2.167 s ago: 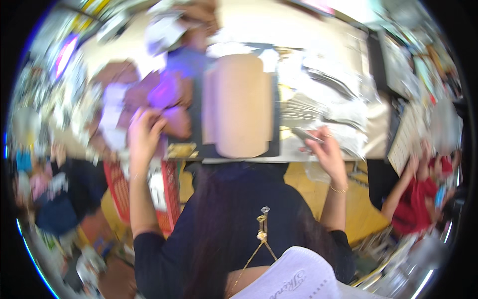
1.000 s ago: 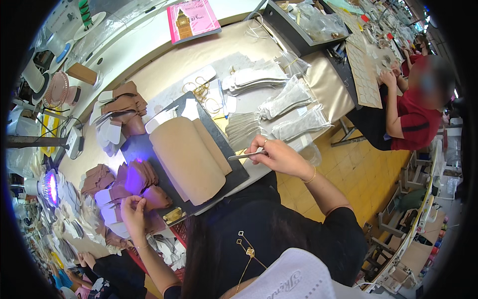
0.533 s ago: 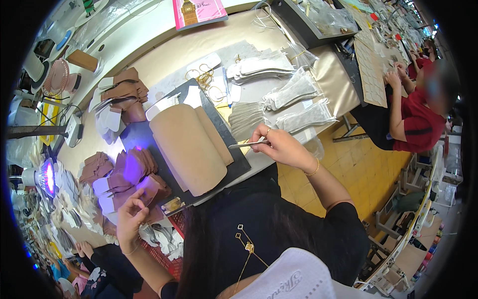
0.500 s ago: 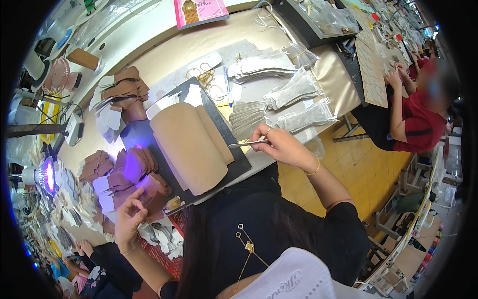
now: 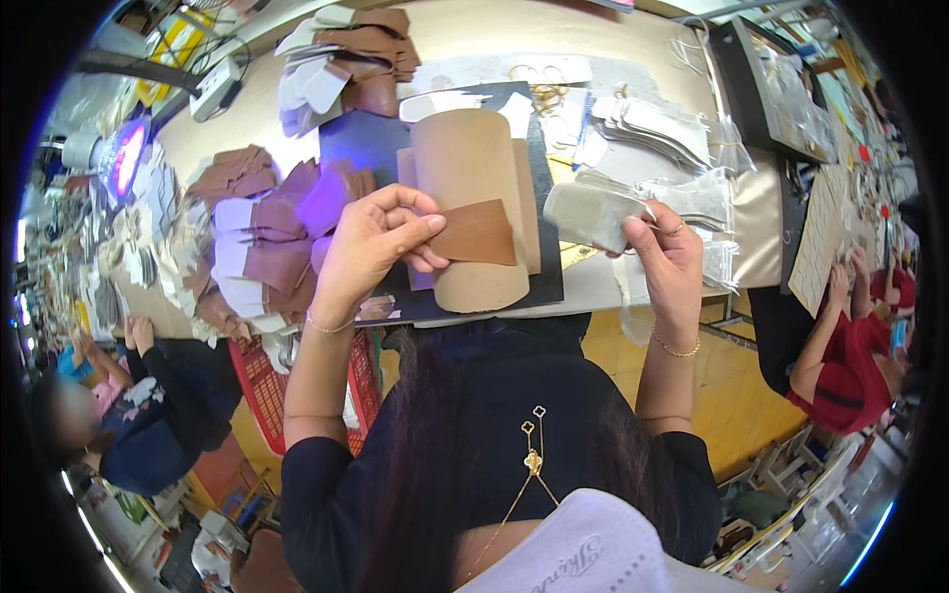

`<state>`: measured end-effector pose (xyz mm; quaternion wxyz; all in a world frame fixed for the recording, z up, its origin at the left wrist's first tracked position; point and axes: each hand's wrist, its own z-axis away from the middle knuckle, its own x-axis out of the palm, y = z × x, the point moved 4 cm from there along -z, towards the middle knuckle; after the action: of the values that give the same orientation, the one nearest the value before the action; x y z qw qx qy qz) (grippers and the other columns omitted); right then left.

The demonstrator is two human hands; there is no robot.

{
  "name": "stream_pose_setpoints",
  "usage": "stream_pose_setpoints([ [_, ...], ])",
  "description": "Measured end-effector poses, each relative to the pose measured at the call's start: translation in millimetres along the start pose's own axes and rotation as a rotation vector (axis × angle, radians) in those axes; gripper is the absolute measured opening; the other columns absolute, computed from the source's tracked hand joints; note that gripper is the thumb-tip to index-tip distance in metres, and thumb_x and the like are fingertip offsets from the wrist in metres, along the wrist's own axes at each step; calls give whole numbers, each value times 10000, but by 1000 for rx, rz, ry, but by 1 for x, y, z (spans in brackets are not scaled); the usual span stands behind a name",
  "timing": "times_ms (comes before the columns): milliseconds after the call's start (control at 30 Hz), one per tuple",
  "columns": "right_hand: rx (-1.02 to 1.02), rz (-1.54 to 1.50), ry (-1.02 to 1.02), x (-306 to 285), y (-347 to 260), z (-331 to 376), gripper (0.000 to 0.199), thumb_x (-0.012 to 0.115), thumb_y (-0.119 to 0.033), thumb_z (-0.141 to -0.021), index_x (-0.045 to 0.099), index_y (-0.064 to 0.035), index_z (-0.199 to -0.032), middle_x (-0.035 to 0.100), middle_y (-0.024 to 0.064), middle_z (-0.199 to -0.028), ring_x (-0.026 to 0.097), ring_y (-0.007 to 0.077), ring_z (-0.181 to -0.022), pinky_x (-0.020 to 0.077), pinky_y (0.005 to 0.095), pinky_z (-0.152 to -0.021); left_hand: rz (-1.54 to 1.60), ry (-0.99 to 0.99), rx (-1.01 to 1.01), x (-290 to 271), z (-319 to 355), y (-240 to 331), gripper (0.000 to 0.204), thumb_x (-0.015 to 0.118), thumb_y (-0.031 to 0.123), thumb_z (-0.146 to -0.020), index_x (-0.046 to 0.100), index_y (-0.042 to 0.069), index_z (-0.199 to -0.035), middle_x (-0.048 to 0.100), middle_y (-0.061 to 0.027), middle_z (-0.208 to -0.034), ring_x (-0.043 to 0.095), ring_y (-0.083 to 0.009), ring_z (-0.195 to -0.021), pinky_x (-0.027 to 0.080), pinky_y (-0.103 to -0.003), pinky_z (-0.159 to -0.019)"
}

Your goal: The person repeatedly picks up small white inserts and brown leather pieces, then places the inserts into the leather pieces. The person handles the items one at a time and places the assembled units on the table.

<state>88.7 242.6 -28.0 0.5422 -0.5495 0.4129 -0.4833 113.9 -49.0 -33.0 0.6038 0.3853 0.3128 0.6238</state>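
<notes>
My left hand (image 5: 371, 247) holds a small brown leather piece (image 5: 476, 232) by its left end, above a tan rounded board (image 5: 473, 203) lying on a black mat (image 5: 539, 282). Raised at the right, my right hand (image 5: 664, 252) grips a grey-beige fabric piece (image 5: 593, 212) in a clear bag. Stacks of similar bagged grey pieces (image 5: 662, 133) lie just beyond it on the bench.
Piles of brown and white leather cut pieces (image 5: 262, 247) lie left of the mat, more at the back (image 5: 346, 59). A red crate (image 5: 267, 390) sits under the bench edge. Seated people work at lower left (image 5: 138, 415) and right (image 5: 840, 366). A lit lamp (image 5: 124, 158) stands far left.
My left hand came up from the brown piles at the left with a brown leather piece. My right hand swapped the thin tool for a bagged grey piece. The view shifted.
</notes>
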Motion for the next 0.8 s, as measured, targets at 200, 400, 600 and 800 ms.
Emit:
stream_pose_setpoints([
  [200, 269, -118, -100, 44, 18, -12, 136, 732, -83, -852, 612, -20, -836, 654, 25, -747, 566, 47, -600, 449, 193, -516, 195, -56, -124, -5, 5, -19, 338, 544, 268, -984, 599, -59, -922, 658, -135, -722, 700, -215, -605, 577, -251, -512],
  [400, 327, -20, -181, 66, 20, -22, 169, 754, -111, -836, 611, -26, -801, 616, -9, -694, 516, 16, -566, 407, 176, -497, 229, -85, -140, -6, 5, -22, 412, 523, 316, -992, 617, -75, -902, 667, -151, -744, 705, -212, -628, 582, -243, -539],
  [600, 338, 14, -196, 70, 22, -25, 171, 747, -115, -843, 608, -26, -799, 614, -11, -688, 504, 3, -552, 389, 165, -483, 229, -134, -138, -6, 5, -22, 406, 556, 339, -975, 620, -55, -901, 671, -143, -769, 711, -200, -667, 578, -234, -568],
  [800, 338, 50, -205, 71, 20, -28, 176, 740, -111, -849, 599, -24, -789, 617, -6, -688, 512, 2, -552, 387, 168, -476, 222, -135, -147, -6, 4, -22, 302, 627, 235, -937, 621, -67, -921, 673, -145, -765, 711, -199, -665, 576, -231, -562],
])
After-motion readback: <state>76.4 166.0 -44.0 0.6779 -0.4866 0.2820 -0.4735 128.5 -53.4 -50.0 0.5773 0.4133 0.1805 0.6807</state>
